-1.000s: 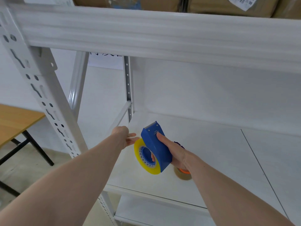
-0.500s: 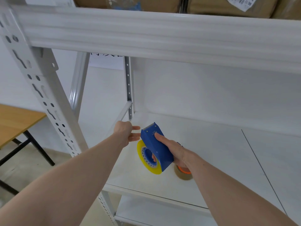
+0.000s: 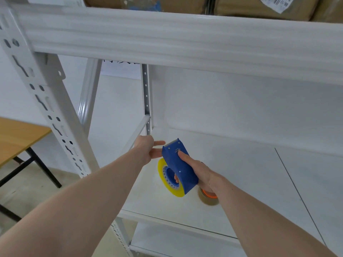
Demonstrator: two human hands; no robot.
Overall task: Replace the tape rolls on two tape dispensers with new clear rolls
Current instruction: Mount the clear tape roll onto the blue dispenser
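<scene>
My right hand [image 3: 199,170] grips a blue tape dispenser [image 3: 181,168] from the right side, holding it above the white shelf [image 3: 241,175]. A yellowish tape roll [image 3: 164,179] sits on its blue hub, and the serrated blade points up and away. My left hand [image 3: 148,151] hovers just left of the blade end with fingers spread, holding nothing. Beneath my right wrist, a brownish tape roll with an orange core [image 3: 208,198] lies flat on the shelf, partly hidden by the hand.
A thick white shelf beam [image 3: 185,39] crosses overhead with cardboard boxes [image 3: 259,5] above it. A perforated white upright [image 3: 46,108] stands at left. A wooden table [image 3: 16,138] on black legs is at far left. A lower shelf [image 3: 176,242] shows below.
Both hands moved slightly up and deeper into the shelf. My left hand came closer to the dispenser's blade end, fingers spread beside it.
</scene>
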